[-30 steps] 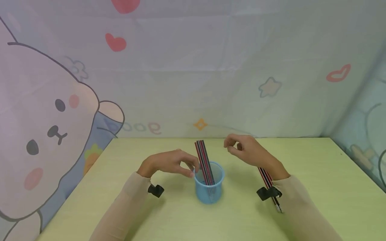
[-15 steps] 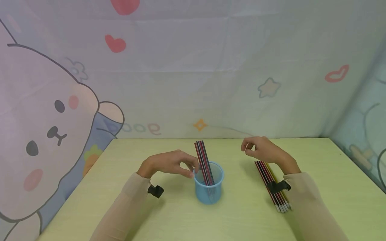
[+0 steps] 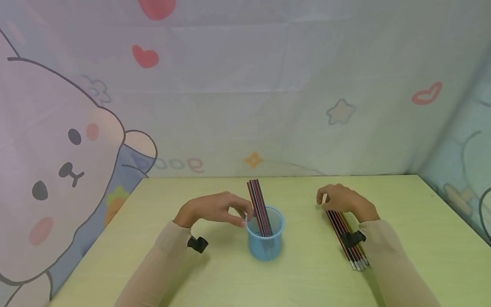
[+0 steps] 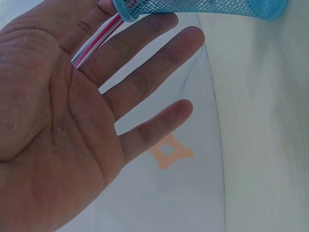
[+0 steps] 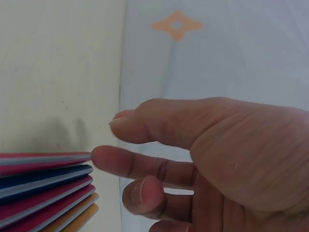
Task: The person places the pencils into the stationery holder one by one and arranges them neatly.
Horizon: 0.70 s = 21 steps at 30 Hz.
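Note:
A blue mesh pencil cup (image 3: 264, 247) stands upright on the table, several dark red-and-black striped pencils (image 3: 261, 209) leaning to the left inside it. My left hand (image 3: 218, 207) holds the cup's left rim between thumb and index finger; in the left wrist view the other fingers stretch out beside the mesh (image 4: 193, 6). At the right lies a row of loose pencils (image 3: 345, 238), red, black and yellow, with erasers toward me. Over their far ends hovers my right hand (image 3: 345, 199), holding nothing. Its index fingertip appears close to the pencil ends (image 5: 48, 186) in the right wrist view.
The pale yellow-green table (image 3: 307, 277) meets a printed cloth backdrop (image 3: 230, 119) along its far edge. A dark cable (image 3: 485, 213) hangs at the far right. Each wrist wears a black camera strap (image 3: 197, 244).
Empty, my right hand has moved right, away from the cup, then lowered toward the far ends of the loose pencils. My left hand and the cup have stayed in place.

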Tool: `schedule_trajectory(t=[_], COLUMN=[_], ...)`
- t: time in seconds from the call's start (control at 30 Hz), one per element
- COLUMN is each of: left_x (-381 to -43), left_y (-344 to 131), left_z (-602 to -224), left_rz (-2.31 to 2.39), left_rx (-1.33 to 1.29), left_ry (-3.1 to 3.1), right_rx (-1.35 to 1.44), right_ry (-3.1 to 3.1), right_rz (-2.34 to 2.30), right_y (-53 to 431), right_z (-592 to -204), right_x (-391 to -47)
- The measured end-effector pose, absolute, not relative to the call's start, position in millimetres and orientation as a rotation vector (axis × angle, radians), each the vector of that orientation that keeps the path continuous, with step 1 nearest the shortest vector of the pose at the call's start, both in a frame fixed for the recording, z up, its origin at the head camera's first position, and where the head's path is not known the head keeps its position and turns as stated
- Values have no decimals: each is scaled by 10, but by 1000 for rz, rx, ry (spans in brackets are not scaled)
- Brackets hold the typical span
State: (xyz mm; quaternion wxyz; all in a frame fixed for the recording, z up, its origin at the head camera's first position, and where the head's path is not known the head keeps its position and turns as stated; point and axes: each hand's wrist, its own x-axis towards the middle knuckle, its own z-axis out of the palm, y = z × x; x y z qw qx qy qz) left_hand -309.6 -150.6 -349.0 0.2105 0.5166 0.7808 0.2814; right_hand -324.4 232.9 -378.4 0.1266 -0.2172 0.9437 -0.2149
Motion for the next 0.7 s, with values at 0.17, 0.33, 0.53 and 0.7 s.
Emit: schedule_trajectory(t=[0.17, 0.33, 0.53, 0.7], left_x=[-3088, -3090, -3094, -3093], left_y=[-1505, -1511, -1516, -1513], left_z=[-3485, -3488, -3501, -3490], left_rz=[775, 783, 789, 787], left_rx=[1427, 1426, 1427, 1424], left_ry=[2176, 2173, 2173, 2178], right_rx=[-583, -575, -643, -731], right_ry=[2711, 2671, 2689, 2726], right_rz=[-596, -638, -636, -605], right_y=[2344, 2249, 2075, 1951], right_z=[-3827, -3886, -3959, -3989], right_x=[-3244, -3209, -3185, -3187])
